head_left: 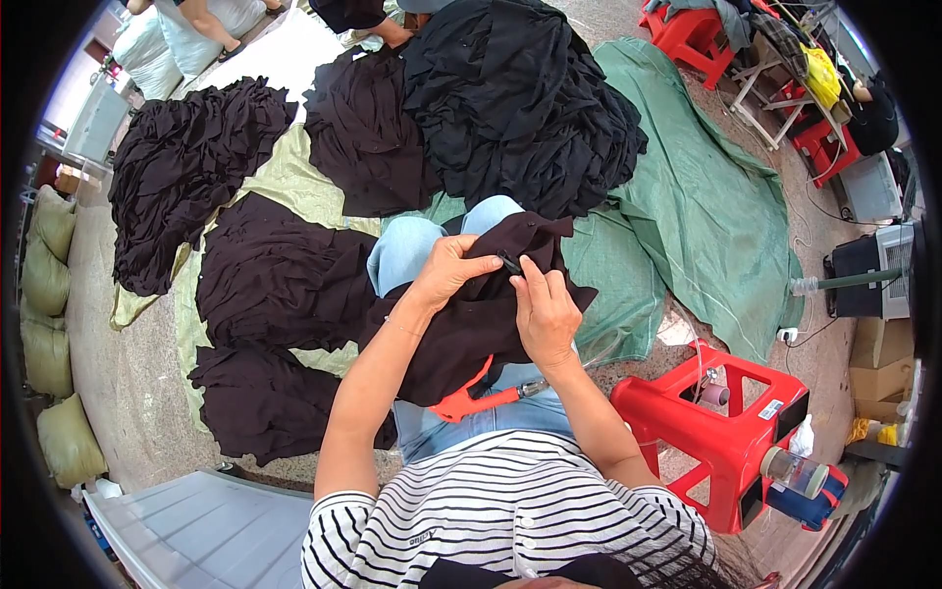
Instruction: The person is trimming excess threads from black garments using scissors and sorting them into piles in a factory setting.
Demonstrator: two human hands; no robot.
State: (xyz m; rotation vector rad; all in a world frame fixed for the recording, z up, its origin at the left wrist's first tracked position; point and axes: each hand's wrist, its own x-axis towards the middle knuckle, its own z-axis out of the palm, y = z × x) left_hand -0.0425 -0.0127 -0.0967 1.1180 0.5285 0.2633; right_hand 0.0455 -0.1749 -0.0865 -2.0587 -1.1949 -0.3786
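A dark brown piece of fabric [461, 339] lies bunched over my lap, its upper part raised in front of my knees. My left hand [453, 271] pinches the cloth near its upper edge, thumb pointing right. Close beside it, my right hand [546, 309] has thumb and forefinger closed at the same spot. Between the two sets of fingertips is a small black piece [509, 263], too small to make out; it touches the cloth. Under the fabric, on my thighs, rests an orange-red gun-shaped tool [481, 401] with a metal end, partly covered.
Heaps of dark brown cloth [280, 270] lie on pale sheeting to the left. A large black cloth pile [520, 108] sits ahead on green sheeting [702, 187]. An overturned red stool [677, 412] is at my right, a grey surface [206, 525] at lower left. Another person's hand [394, 34] shows at the top.
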